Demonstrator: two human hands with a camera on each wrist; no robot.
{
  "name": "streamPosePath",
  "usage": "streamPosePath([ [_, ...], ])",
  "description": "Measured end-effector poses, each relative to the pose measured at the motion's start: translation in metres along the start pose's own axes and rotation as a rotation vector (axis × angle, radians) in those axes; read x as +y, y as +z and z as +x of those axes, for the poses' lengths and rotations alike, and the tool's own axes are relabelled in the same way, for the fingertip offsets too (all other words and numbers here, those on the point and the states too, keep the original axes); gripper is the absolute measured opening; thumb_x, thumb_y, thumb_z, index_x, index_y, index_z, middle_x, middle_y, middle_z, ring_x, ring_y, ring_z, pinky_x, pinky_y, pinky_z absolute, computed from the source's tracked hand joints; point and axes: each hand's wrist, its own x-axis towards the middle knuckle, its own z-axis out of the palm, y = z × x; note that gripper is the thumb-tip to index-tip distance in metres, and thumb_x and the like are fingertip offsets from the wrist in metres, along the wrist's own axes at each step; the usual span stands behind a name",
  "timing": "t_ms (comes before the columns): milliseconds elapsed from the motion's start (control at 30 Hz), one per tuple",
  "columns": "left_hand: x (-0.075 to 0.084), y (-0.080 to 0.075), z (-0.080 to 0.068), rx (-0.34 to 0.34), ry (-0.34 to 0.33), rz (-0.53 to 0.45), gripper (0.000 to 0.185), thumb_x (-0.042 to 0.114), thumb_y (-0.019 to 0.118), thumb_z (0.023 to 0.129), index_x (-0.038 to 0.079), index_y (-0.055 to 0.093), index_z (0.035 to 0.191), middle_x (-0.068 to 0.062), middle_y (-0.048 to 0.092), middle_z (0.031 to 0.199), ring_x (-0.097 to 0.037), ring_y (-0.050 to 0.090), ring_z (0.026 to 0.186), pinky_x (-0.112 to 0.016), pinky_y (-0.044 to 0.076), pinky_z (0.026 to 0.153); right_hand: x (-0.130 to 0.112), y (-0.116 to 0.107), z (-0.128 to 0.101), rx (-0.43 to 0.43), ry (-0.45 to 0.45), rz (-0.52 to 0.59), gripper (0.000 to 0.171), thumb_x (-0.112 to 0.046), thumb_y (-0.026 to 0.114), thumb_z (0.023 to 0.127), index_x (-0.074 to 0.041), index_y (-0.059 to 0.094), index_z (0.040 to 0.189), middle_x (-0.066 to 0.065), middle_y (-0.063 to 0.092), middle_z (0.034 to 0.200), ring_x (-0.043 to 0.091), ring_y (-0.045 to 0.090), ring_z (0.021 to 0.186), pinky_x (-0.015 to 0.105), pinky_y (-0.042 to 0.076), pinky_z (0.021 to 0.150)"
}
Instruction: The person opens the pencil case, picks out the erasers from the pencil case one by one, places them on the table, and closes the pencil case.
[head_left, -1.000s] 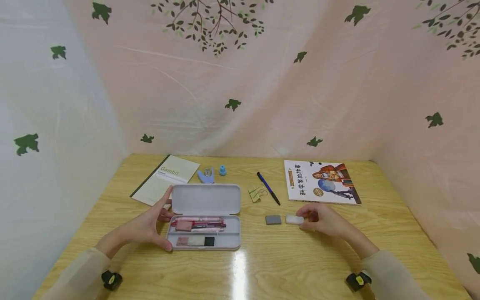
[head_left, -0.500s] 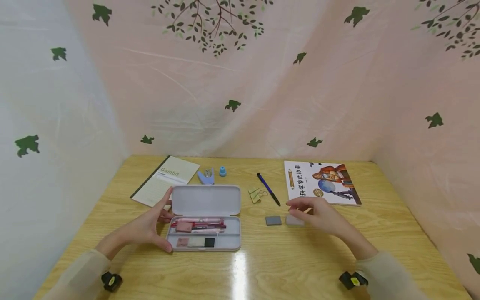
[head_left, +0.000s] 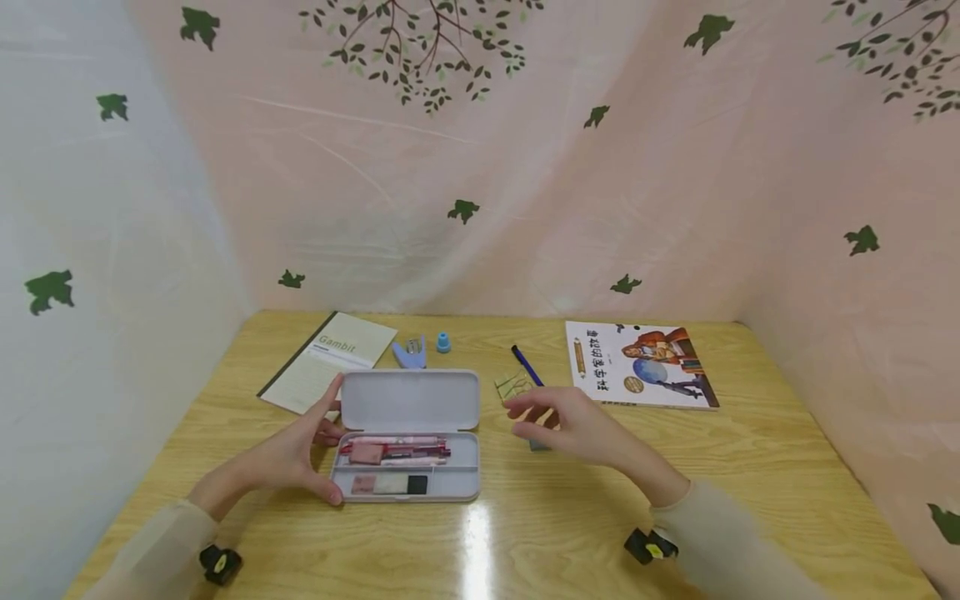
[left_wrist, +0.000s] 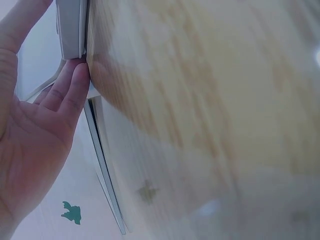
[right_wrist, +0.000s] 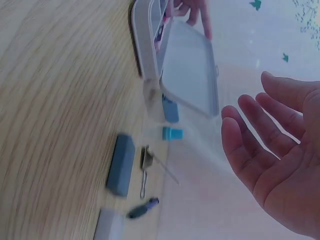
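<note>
An open white pencil case (head_left: 457, 482) lies left of centre, its lid (head_left: 410, 400) tilted back. Inside are several pens (head_left: 405, 440), a pink eraser (head_left: 367, 452) in the rear compartment, and more erasers (head_left: 392, 484) in the front one. My left hand (head_left: 288, 450) holds the case's left end, thumb at the front corner and fingers at the back. With loosely bent fingers and nothing in them, my right hand (head_left: 566, 425) hovers over a grey eraser (head_left: 537, 445), partly covering it. A white eraser (right_wrist: 108, 225) shows on the table in the right wrist view.
Behind the case lie a Gambit notebook (head_left: 330, 362), a blue sharpener-like item (head_left: 409, 355) and a small blue cap-like piece (head_left: 443, 342). A yellow binder clip (head_left: 510, 386), a blue pen (head_left: 527, 365) and a picture book (head_left: 641, 365) lie farther right.
My right hand has let go of the white eraser, lifted and moved left over the grey eraser. My left hand stays at the pencil case.
</note>
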Motion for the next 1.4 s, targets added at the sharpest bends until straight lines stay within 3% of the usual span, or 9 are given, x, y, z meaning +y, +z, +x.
streamPosePath([
  [400,-0.002,-0.001,-0.001,0.005,0.031,-0.011,0.149,0.028,0.097,0.067,0.018,-0.018,0.161,-0.030,0.030,0.152,-0.030,0.058,0.116,-0.040,0.052,0.101,-0.017,0.049,0.060,-0.090,-0.127,0.010,0.038,-0.017,0.070,0.098,-0.003,0.065,0.132,0.014,0.068,0.125,0.010,0.067,0.099,0.025,0.060,0.074],
  [633,0.000,-0.002,-0.002,0.010,0.020,-0.014,0.150,0.029,0.097,0.066,0.019,-0.019,0.161,-0.028,0.029,0.154,-0.028,0.059,0.116,-0.035,0.052,0.102,-0.025,0.081,0.091,-0.116,-0.206,-0.081,0.036,-0.014,0.071,0.096,0.003,0.066,0.128,0.016,0.070,0.123,0.026,0.070,0.100,0.014,0.055,0.074],
  [900,-0.001,-0.002,0.002,0.003,0.011,-0.020,0.151,0.029,0.098,0.065,0.015,-0.017,0.161,-0.024,0.031,0.153,-0.025,0.059,0.116,-0.029,0.051,0.101,-0.022,0.118,0.117,-0.146,-0.125,-0.306,0.038,-0.026,0.076,0.093,-0.007,0.071,0.126,0.002,0.073,0.117,0.010,0.067,0.098,0.011,0.047,0.083],
  [1167,0.001,-0.002,0.004,-0.007,0.033,-0.006,0.149,0.031,0.097,0.067,0.024,-0.020,0.160,-0.026,0.031,0.153,-0.026,0.059,0.115,-0.034,0.052,0.101,-0.024,0.135,0.128,-0.144,-0.039,-0.343,0.035,-0.026,0.078,0.091,-0.010,0.074,0.123,-0.002,0.073,0.108,0.004,0.061,0.090,0.013,0.047,0.081],
  [1400,0.002,0.000,0.001,-0.007,0.053,-0.016,0.149,0.029,0.097,0.067,0.026,-0.019,0.160,-0.029,0.032,0.151,-0.030,0.060,0.115,-0.037,0.053,0.100,-0.023,0.147,0.129,-0.148,-0.002,-0.379,0.034,-0.029,0.079,0.091,-0.012,0.075,0.119,-0.003,0.073,0.108,0.005,0.063,0.098,0.016,0.049,0.088],
])
